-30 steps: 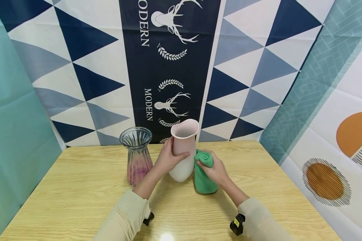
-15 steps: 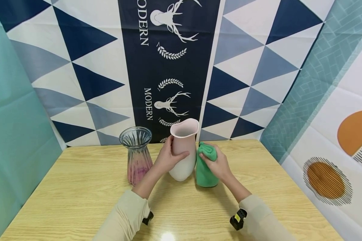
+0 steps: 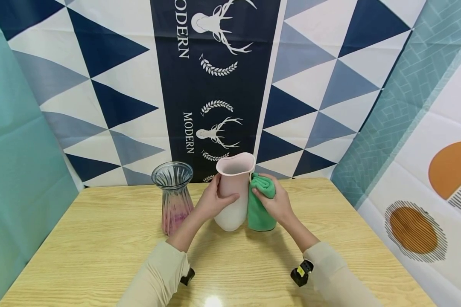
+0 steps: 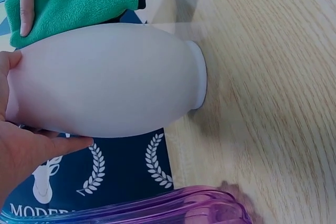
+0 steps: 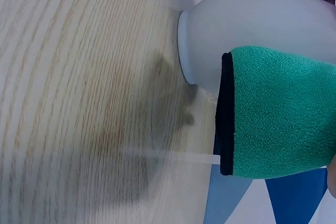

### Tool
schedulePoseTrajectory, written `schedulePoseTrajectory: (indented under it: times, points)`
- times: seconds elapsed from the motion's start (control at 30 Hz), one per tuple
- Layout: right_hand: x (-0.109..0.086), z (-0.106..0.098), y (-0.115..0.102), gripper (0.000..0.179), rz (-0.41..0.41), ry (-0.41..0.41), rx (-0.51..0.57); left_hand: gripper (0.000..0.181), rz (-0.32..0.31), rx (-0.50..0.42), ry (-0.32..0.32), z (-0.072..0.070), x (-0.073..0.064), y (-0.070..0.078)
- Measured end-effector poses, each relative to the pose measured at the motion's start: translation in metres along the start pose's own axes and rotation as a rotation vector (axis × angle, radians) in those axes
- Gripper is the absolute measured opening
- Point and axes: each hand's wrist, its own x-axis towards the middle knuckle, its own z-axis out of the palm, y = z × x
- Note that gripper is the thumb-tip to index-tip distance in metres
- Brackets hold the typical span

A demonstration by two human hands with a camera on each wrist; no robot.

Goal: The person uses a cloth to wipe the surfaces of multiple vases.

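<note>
A vase [image 3: 234, 200], pale pink above and white below, stands on the table with its wavy mouth upward. My left hand [image 3: 212, 200] grips its left side, thumb across the front and fingers behind. My right hand [image 3: 278, 202] holds a folded green cloth [image 3: 260, 215] up against the vase's right side. In the left wrist view the cloth [image 4: 86, 3] lies along the vase's flank and the vase's foot [image 4: 198, 74] rests on the wood. The right wrist view shows the cloth's dark edging [image 5: 226, 114] overlapping the vase [image 5: 252, 22].
A ribbed glass vase [image 3: 175, 204], blue at the rim and pink lower down, stands left of the pale vase, close to my left forearm. The wooden table [image 3: 111, 256] ends at a patterned backdrop [image 3: 219, 85] behind both vases.
My right hand has carried the green cloth upward, first slightly away from the vase and then back leftward against it. My left hand keeps its hold; the pale vase's mouth has shifted very slightly.
</note>
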Motion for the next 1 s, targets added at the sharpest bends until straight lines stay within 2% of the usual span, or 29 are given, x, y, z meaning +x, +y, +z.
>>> schedulePoseTrajectory:
  times: [0.3, 0.47, 0.67, 1.0]
  points:
    - [0.0, 0.001, 0.002, 0.05, 0.014, -0.031, 0.002, 0.086, -0.022, -0.009, -0.022, -0.001, 0.001, -0.003]
    - [-0.002, 0.001, 0.004, 0.05, 0.025, -0.051, -0.006, 0.086, -0.022, -0.017, -0.017, 0.0, 0.002, -0.004]
    - [-0.005, 0.002, 0.01, 0.049, -0.002, -0.07, -0.021, 0.084, 0.001, -0.013, -0.007, 0.002, 0.001, -0.004]
    - [-0.013, 0.005, 0.02, 0.049, -0.001, -0.09, -0.048, 0.087, -0.008, -0.052, 0.018, 0.005, 0.001, -0.004]
